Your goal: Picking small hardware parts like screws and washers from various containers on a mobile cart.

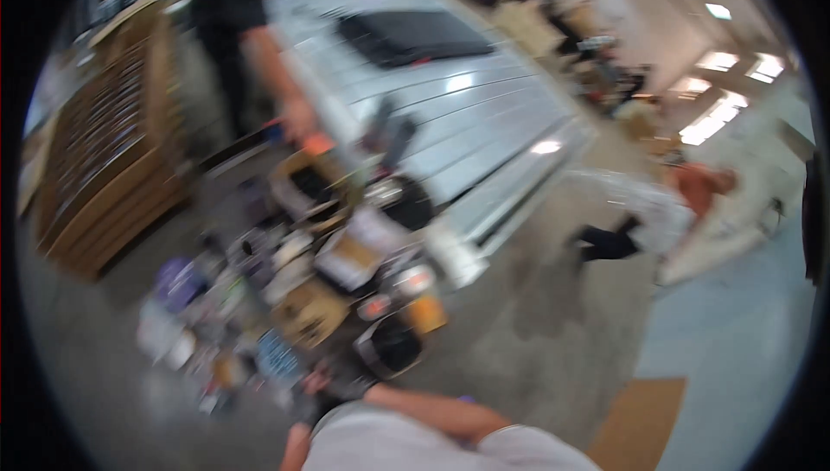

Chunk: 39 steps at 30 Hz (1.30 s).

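Observation:
My right forearm (pixel 441 410) reaches in from the lower edge toward a small dark object (pixel 350 387) in front of my body. The right hand is lost in blur beside that object. My left hand (pixel 318 378) shows as a pinkish smear next to it, above my left forearm (pixel 295 447). Whether either hand grips the dark object I cannot make out. Just beyond the hands lie a blue patterned packet (pixel 277 353), a brown cardboard box (pixel 309 311) and a black-lined bin (pixel 391 346).
Mixed goods and boxes spread over the floor ahead, with a purple bundle (pixel 179 284) at left. Behind stands a large silver slatted surface (pixel 471 117). A cardboard stack (pixel 112 143) is far left. One person (pixel 238 30) reaches in at upper left; another (pixel 661 212) bends at right.

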Each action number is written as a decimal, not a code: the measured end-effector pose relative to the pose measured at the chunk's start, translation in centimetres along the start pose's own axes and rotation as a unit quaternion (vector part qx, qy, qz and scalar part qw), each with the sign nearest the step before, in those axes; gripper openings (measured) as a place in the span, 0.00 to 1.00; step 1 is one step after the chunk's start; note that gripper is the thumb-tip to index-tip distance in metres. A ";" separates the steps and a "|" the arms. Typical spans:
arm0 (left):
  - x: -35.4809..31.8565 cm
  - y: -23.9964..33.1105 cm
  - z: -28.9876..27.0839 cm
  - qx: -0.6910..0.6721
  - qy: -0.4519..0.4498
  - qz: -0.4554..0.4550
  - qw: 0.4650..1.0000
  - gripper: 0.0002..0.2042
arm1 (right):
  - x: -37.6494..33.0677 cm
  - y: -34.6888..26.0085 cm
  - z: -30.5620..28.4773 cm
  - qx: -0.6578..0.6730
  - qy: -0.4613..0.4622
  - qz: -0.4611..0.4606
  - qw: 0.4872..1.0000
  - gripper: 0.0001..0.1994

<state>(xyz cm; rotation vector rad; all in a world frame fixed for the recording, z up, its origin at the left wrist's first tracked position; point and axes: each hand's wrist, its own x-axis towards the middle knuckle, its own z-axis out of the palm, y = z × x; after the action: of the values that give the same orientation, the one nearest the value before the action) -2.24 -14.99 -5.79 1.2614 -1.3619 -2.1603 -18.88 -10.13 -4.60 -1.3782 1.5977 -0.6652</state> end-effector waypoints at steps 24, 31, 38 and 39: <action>-6.3 -1.4 -2.5 -0.067 0.235 -0.104 0.964 0.11 | 14.2 -1.3 -6.9 -0.370 0.007 -0.036 0.928 0.26; -5.2 -1.9 -1.9 -0.057 0.218 -0.072 0.972 0.10 | 13.9 1.5 -6.3 -0.269 -0.027 -0.097 0.958 0.19; 0.0 4.2 -0.5 0.083 0.163 0.050 0.982 0.10 | 9.9 2.4 -8.3 -0.135 0.043 -0.034 0.989 0.10; 0.7 6.6 0.3 0.048 0.130 0.029 0.990 0.11 | 9.7 3.8 -8.5 -0.137 0.043 -0.017 0.990 0.10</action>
<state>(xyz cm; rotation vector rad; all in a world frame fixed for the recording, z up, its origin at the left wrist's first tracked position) -4.16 -18.56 -0.58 1.4604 -1.3865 -1.8342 -27.98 -19.84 -6.67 -1.5958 1.7889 -0.5459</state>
